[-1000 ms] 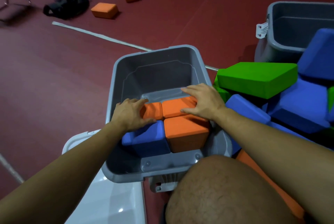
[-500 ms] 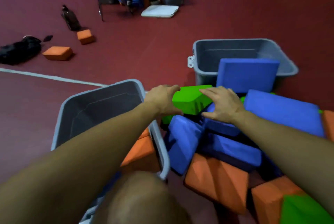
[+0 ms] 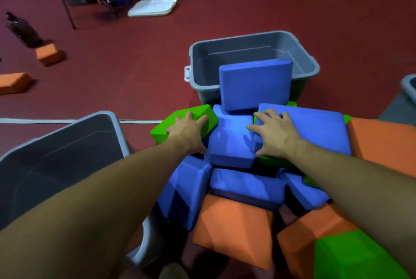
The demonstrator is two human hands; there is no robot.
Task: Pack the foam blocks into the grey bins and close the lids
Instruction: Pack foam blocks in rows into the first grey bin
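My left hand [image 3: 189,129] lies on the green block [image 3: 180,124], fingers spread over its top, its grip not closed yet. My right hand [image 3: 273,133] rests flat with a wide grip on a big blue block [image 3: 315,130], thumb touching the blue block [image 3: 229,143] between my hands. All around them sits a big pile of blue, orange and green blocks on the red floor [image 3: 247,8]. The grey bin [image 3: 67,143] by my left arm looks open, and I cannot see its bottom. The far grey bin [image 3: 252,53] looks empty, with a blue block leaning on it. I think most of the packing is left, and no lids are closed.
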